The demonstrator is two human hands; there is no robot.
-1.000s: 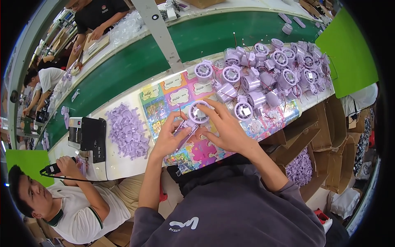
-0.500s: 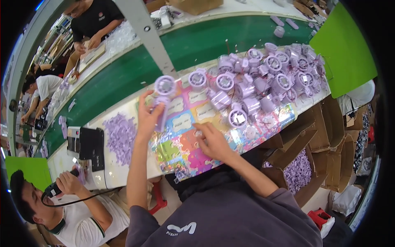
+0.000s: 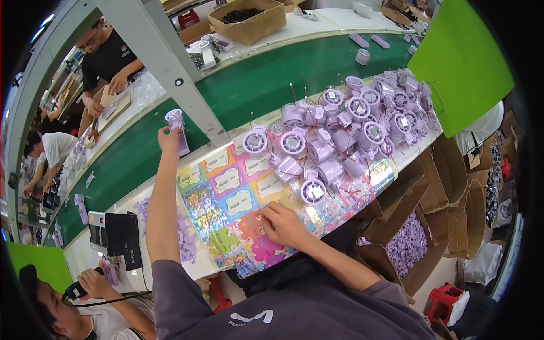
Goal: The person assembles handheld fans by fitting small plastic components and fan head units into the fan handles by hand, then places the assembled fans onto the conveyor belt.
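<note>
While the left hand [image 3: 168,139] is stretched forward over the edge of the green conveyor belt [image 3: 266,85], its fingers are closed around a lilac fan unit [image 3: 177,129], held upright with the round head at the top and the handle hanging below the grip. The unit is above the belt surface; whether it touches the belt cannot be told from this view.

The right hand [image 3: 281,224] rests on the colourful patterned mat [image 3: 238,195] at the near edge of the bench, fingers curled loosely downward with the tips on the mat. Whether it pinches a small part there cannot be told.

Status, as judged from the layout:
- One unit is in hand at the belt and appears ready to leave the station.
- One round lilac fan head [image 3: 313,191] lies face up on the mat, just beyond the right hand and nearest to it.
- A dense pile of lilac fan parts [image 3: 362,119] with trailing thin wires covers the far right of the bench. This stock appears unprocessed, so most of the work is judged to remain.

Surroundings: a heap of small lilac pieces [image 3: 184,238] lies on the bench near the left forearm, beside a black device [image 3: 122,238]. An open carton of lilac parts [image 3: 409,245] stands below the bench at the right. A co-worker's hand [image 3: 90,281] grips a tool at the lower left.
</note>
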